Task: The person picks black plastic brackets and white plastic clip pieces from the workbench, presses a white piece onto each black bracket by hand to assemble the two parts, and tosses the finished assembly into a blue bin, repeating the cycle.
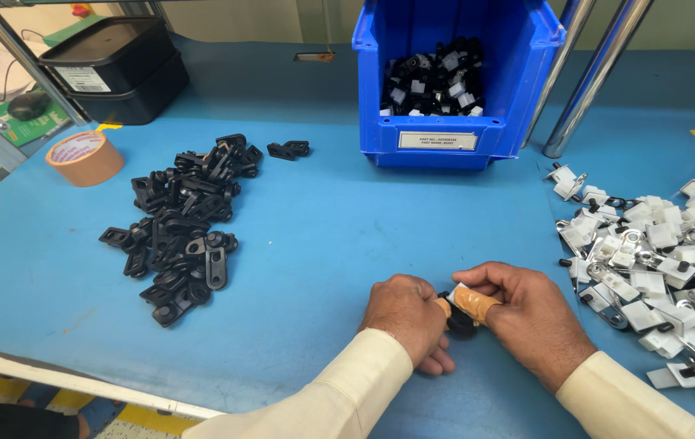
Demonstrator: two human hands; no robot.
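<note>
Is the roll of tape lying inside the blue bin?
No, the tape lies on the table, far left of the bin.

Left hand (407,319) and right hand (526,313) together pinch a small black part (459,323) above the blue table (315,244).

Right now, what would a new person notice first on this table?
Probably the blue bin at the back, full of black-and-white parts. Then the black plastic pieces heaped at left and the white parts at right. In front, the left hand and right hand together hold a small part.
</note>
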